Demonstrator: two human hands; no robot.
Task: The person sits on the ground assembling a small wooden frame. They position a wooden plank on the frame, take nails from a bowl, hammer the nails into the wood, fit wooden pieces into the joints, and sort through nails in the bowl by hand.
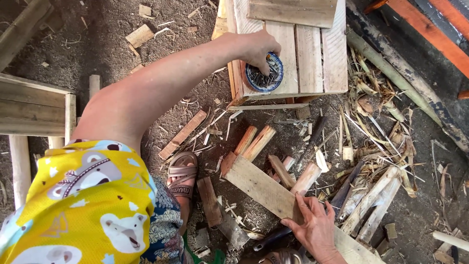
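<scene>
Head view: left hand (259, 46) is seen dipped, fingers pinching, into a blue-rimmed bowl of nails (264, 74) on a wooden crate (312, 54). Right hand (315, 227) is pressed flat, fingers spread, on a stiff, light-looking plank (261, 188) over floor scraps; best gripped mid-length.

The left arm (161, 83) is stretched far forward from the shoulder, bare and almost straight, with the elbow only slightly bent. The left hand (259, 46) is turned palm down at its end, the wrist dropped and the fingers (266, 63) curled downward with their tips gathered together; whether anything is pinched between them cannot be told. The right hand (315, 227) is kept low and close to the body, laid flat, palm down, with the fingers extended and slightly spread.
</scene>
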